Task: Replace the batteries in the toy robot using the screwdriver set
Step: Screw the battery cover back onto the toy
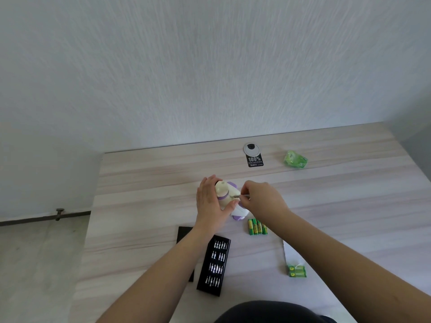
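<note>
Bit case (213, 264): open on the table, rows of screwdriver bits inside.
Toy robot (227, 197): mid-table, lying down.
Left hand (211, 202): flat against the robot, fingers straight.
Right hand (262, 198): pinching a screwdriver (240, 196), tip at the robot.

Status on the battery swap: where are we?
Done: bit tray is out and open; loose batteries lie beside the toy. In hand: left hand steadies the toy robot, right hand holds the screwdriver to it. Left: whether batteries are swapped can't be seen; boxed pair unopened.
</note>
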Motion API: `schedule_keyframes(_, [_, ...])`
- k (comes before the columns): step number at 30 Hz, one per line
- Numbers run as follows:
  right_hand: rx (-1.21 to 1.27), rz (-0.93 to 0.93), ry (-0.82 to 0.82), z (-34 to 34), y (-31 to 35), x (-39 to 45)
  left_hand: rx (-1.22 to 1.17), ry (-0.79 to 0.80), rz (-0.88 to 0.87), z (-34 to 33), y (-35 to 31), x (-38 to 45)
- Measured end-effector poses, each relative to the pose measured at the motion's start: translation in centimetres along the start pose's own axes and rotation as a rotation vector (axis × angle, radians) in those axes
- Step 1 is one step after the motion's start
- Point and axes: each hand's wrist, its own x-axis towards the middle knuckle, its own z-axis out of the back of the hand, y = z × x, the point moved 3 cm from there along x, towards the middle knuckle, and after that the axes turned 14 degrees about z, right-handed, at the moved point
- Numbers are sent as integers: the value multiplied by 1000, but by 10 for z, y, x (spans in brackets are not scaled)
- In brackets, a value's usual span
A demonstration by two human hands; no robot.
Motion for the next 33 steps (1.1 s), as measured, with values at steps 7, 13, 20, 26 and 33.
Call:
schedule_keyframes(7, [-305,165,161,14,19,16,11,14,8,0,0,1])
schedule_keyframes(13, [-442,335,341,16,24,31,36,26,26,-1,2,3])
schedule_keyframes(20, [-572,424,406,16,33,40,25,28,27,1,-1,3])
schedule_keyframes(26, [-602,388,405,17,38,42,40,26,21,-1,3,6])
schedule_keyframes(33, [-606,308,386,14,43,42,31,36,52,2,-1,6])
